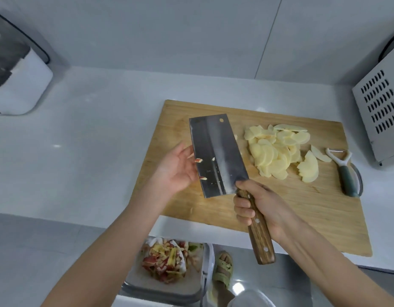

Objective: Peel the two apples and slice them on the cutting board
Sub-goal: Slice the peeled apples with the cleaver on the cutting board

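Peeling and slicing look done.
Apple slices (278, 151) heaped on the cutting board (302, 209); my right grip (258, 207) holds the cleaver (218, 156), my left grip (176, 169) is wide.

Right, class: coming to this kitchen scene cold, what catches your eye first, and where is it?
The big cleaver held over the left end of the cutting board, peel scraps stuck to its blade, the right hand round its wooden handle and the open left hand at its edge. Next, the heap of pale apple slices on the board's far right part, a peeler beside them. Below the counter, a bin holds red peelings.
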